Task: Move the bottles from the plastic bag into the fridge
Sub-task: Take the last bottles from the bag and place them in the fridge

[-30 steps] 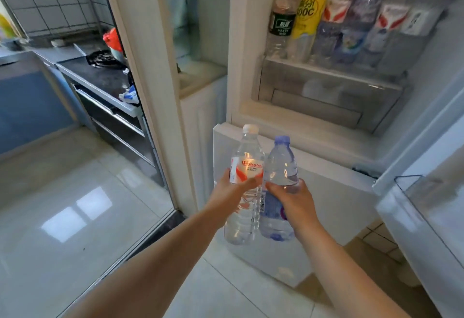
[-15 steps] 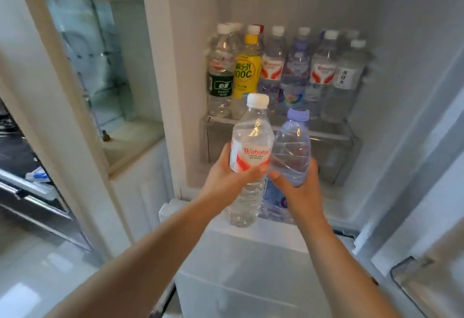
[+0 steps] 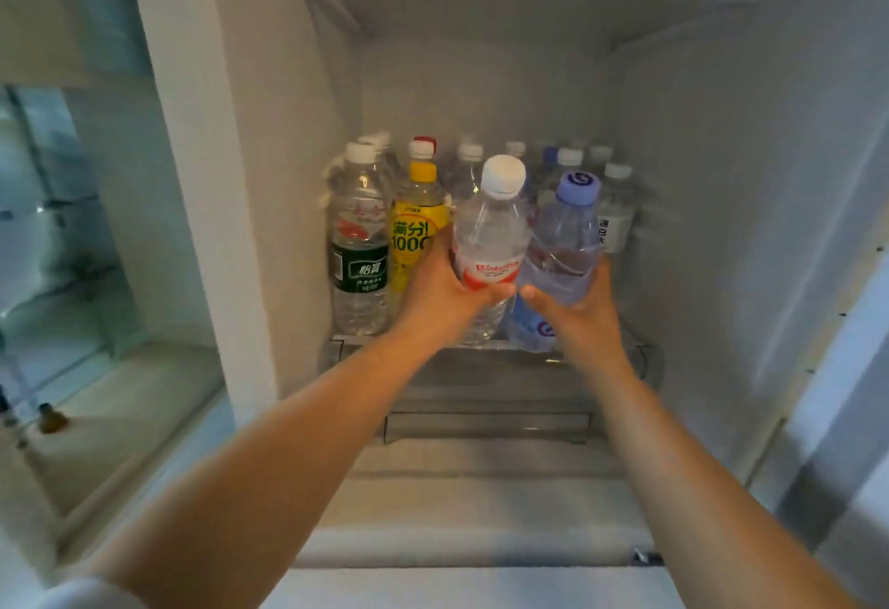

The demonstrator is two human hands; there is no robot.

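Both bottles have risen to the fridge shelf (image 3: 486, 347): left hand (image 3: 440, 293) grips the clear white-capped, red-labelled bottle (image 3: 488, 242), right hand (image 3: 582, 315) the bluish purple-capped bottle (image 3: 560, 247), touching, near stored bottles (image 3: 358, 242).

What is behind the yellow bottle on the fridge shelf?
Behind the yellow bottle a red cap pokes up, so another bottle stands there. Its body is covered, so its kind cannot be told.

My 2 forearms are bare from wrist to elbow. A pale, whitish sleeve (image 3: 91, 594) edge shows on my left arm. My hands wear nothing.
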